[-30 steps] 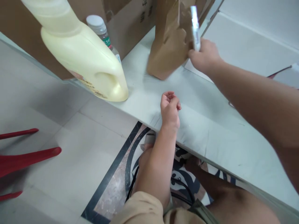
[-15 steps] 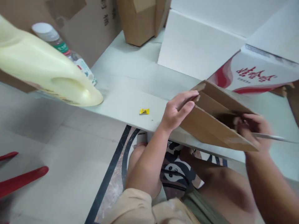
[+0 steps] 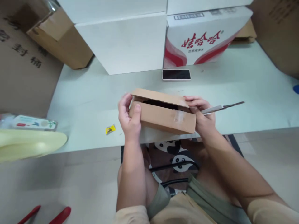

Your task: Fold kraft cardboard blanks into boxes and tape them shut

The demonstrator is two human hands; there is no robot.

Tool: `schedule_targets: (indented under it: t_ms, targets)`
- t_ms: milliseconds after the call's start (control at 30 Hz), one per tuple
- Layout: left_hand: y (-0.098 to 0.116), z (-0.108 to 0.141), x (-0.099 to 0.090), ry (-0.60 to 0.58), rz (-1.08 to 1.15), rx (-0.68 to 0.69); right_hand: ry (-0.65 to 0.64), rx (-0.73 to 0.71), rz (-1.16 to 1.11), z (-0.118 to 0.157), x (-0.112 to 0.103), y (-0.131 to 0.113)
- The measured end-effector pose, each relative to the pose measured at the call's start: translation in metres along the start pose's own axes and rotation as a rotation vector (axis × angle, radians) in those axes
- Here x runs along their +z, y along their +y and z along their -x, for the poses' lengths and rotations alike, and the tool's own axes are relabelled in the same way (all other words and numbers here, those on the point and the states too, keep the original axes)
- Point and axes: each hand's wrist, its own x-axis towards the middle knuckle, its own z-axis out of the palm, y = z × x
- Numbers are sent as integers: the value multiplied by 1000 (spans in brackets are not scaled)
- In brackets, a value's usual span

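A small brown cardboard box (image 3: 163, 116) is held between my two hands above the front of the table. Its top flap stands slightly raised, leaving a dark gap, and clear tape sticks to the near side's right end. My left hand (image 3: 129, 115) grips the left end, thumb on the near side. On the right end, my right hand (image 3: 202, 113) has its fingers at the flap. That hand also holds a thin-bladed tool (image 3: 221, 108), pointing right; its handle is hidden, so its exact kind is unclear. A yellow-wrapped candy (image 3: 110, 129) lies left of my left hand.
A phone (image 3: 176, 74) lies beyond the box, before a white carton with red lettering (image 3: 198, 43) and a plain white carton (image 3: 130, 46). Brown cartons (image 3: 63, 37) stand at the back left. A pale yellow bottle (image 3: 32, 143) is at the left table edge.
The view has turned right, bringing the phone into sight. The cardboard box has been tipped level and its flap lowered over the opening. My right hand has moved from inside to its right end.
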Motion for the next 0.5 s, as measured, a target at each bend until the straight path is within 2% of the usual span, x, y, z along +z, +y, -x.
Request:
schedule_targets:
  t_ms: [100,200,300,367,433,500]
  targets:
    - [-4,-3,2,-56,-94,36,-55,6,-27,2,-13,6]
    - [-3,-4,4,-47,-129,57,-113,35,-100,5,-22,5]
    - [-1,-4,8,20,-123,52,-157,84,-159,7,-27,3]
    - [0,-5,10,62,-122,18,-112,147,-216,7,-32,4]
    - [1,-8,9,124,-87,-46,-60,240,-211,6,-39,8]
    - [2,-11,4,210,-12,-135,-70,345,-122,6,-46,14]
